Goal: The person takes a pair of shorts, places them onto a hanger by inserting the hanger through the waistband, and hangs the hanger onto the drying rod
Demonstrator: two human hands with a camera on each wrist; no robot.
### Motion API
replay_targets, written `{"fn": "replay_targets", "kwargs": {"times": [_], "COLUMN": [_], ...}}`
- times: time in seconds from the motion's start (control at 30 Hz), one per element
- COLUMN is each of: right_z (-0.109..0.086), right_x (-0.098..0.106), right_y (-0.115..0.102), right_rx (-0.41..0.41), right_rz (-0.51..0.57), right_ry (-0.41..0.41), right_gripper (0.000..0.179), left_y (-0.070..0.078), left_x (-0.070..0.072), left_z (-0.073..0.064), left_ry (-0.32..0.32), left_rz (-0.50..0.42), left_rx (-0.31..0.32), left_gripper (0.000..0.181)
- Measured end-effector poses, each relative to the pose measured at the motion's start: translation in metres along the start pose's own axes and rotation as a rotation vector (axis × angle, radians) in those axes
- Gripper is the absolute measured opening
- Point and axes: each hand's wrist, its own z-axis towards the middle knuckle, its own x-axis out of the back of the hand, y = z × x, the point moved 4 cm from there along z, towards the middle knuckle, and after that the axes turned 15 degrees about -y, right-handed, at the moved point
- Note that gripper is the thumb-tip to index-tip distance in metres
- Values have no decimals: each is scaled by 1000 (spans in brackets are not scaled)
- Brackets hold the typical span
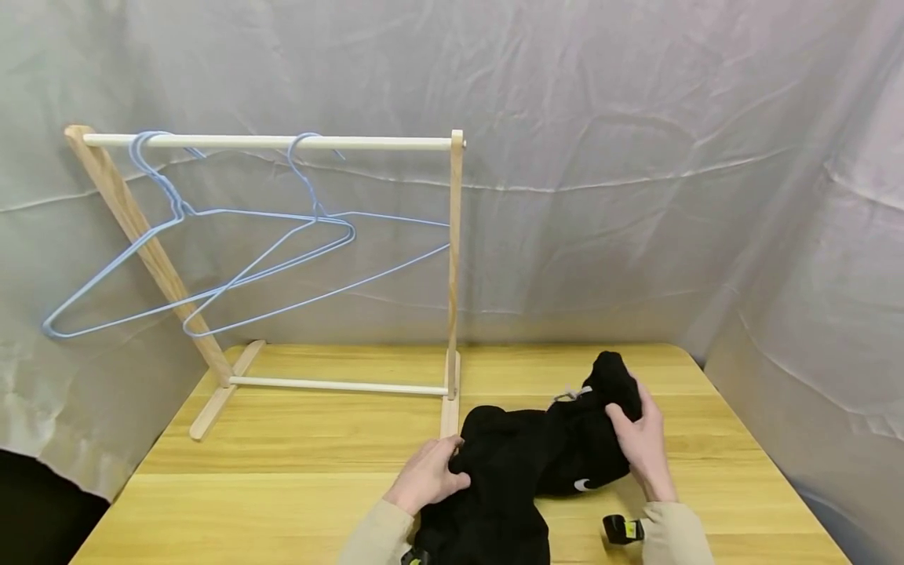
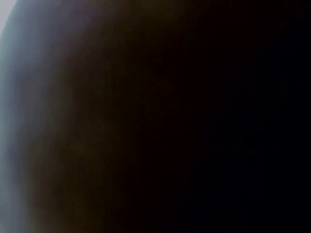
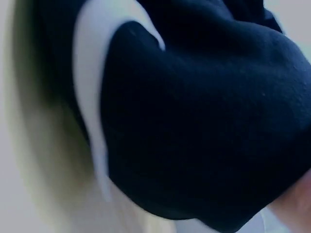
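Note:
A black garment (image 1: 504,463) with a pale drawstring and a white swoosh lies bunched on the table; its exact kind is hidden by the folds. On its left edge my left hand (image 1: 428,476) holds the cloth between thumb and fingers. My right hand (image 1: 644,431) grips the raised far right part, thumb in front and fingers behind. In the right wrist view the black cloth (image 3: 194,111) and swoosh fill most of the picture. The left wrist view is dark and blurred.
A wooden rack (image 1: 455,259) stands at the back left of the table (image 1: 282,502). Several blue hangers (image 1: 113,267) hang from its white rail (image 1: 381,143). Grey curtains (image 1: 636,157) close in the back and sides.

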Motion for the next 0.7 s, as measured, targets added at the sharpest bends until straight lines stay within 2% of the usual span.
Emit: {"fn": "replay_targets", "kwargs": {"times": [0.1, 0.17, 0.2, 0.27, 0.33, 0.4, 0.47, 0.5, 0.53, 0.57, 0.6, 0.63, 0.67, 0.7], "right_z": [-2, -4, -5, -8, -11, -14, -15, -15, -14, -13, -11, -10, -8, -7], "right_x": [-5, -9, -12, -17, -21, -25, -29, -30, -31, -32, -33, -34, -35, -36], "right_y": [-11, -20, -25, -36, -49, -59, -65, -65, -63, -58, -51, -43, -34, -24], "right_rx": [63, 121, 156, 281, 451, 617, 713, 713, 670, 593, 488, 370, 247, 124], "right_rz": [196, 343, 416, 583, 736, 858, 933, 920, 855, 757, 632, 492, 334, 182], "right_ry": [81, 103, 108, 87, 13, -102, -246, -300, -317, -315, -311, -326, -350, -391], "right_gripper": [62, 62, 61, 59, 60, 63, 68, 74, 78, 81, 83, 87, 90, 94], "left_y": [-3, -5, -5, -5, -4, -1, 1, 1, 1, 1, 0, -1, -4, -7], "left_x": [6, 13, 19, 32, 49, 66, 83, 89, 94, 98, 101, 103, 104, 103], "left_z": [-2, -3, -4, -9, -17, -28, -40, -45, -50, -54, -57, -59, -59, -59], "left_ry": [87, 155, 205, 325, 478, 654, 817, 883, 930, 953, 950, 919, 857, 760], "left_rz": [3, -2, 6, 6, -14, -28, -41, -33, -22, -2, 20, 49, 87, 114], "left_rx": [14, 28, 33, 36, 18, -14, -49, -62, -66, -61, -40, -1, 52, 116], "left_gripper": [46, 48, 47, 47, 46, 47, 51, 53, 54, 54, 53, 50, 46, 41]}}
